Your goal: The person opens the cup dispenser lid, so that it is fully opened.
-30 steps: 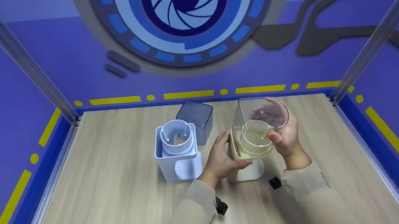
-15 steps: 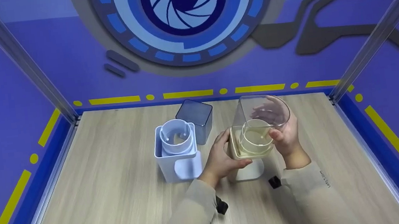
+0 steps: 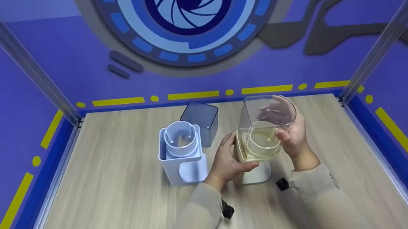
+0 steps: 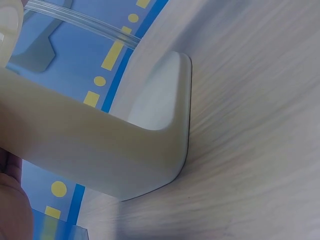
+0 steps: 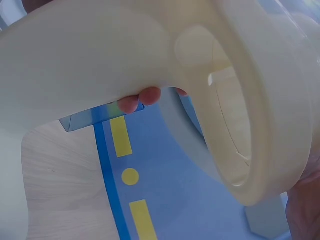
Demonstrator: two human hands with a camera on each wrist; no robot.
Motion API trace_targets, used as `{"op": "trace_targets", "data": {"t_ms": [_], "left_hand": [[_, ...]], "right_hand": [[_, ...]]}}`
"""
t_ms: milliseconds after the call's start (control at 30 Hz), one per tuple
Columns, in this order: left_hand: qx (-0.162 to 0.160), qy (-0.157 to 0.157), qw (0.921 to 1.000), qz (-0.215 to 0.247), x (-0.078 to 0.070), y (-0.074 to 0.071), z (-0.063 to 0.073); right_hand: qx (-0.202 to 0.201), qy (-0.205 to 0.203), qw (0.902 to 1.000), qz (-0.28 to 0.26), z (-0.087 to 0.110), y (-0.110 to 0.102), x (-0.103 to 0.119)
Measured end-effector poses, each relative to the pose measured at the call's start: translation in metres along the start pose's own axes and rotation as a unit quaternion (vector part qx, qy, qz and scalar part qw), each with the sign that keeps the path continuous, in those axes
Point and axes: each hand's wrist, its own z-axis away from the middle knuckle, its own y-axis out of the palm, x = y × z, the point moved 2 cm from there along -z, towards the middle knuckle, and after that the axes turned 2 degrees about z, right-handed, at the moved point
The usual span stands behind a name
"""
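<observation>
Tinted cube (image 3: 200, 123) behind left dispenser (image 3: 182, 157)

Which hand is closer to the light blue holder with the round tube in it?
Left. The left hand grips the cream stand right beside the light blue holder; the right hand holds the clear container farther away.

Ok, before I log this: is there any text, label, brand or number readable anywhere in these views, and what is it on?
Right sleeve: a small line of dark print runs along the cuff, too small and blurred to read.
Cream dispenser base, clear container, blue dispenser, dark tinted container: no text or label visible.
Back wall: only graphics, an aperture emblem and yellow dashes and dots, no words or numbers.
Wrist views: no text.
</observation>
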Motion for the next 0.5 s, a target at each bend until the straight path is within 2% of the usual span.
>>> {"op": "trace_targets", "data": {"t_ms": [233,500], "left_hand": [[0.001,-0.007,1.0,0.007,-0.0012,0.0003,0.0005],[0.003,-0.004,1.0,0.009,-0.0005,-0.0003,-0.0012]], "right_hand": [[-0.008,-0.013,0.9996,-0.024,0.0044,0.0001,0.0012],[-0.006,-0.015,0.9996,-0.023,-0.0023,0.0006,0.0074]]}}
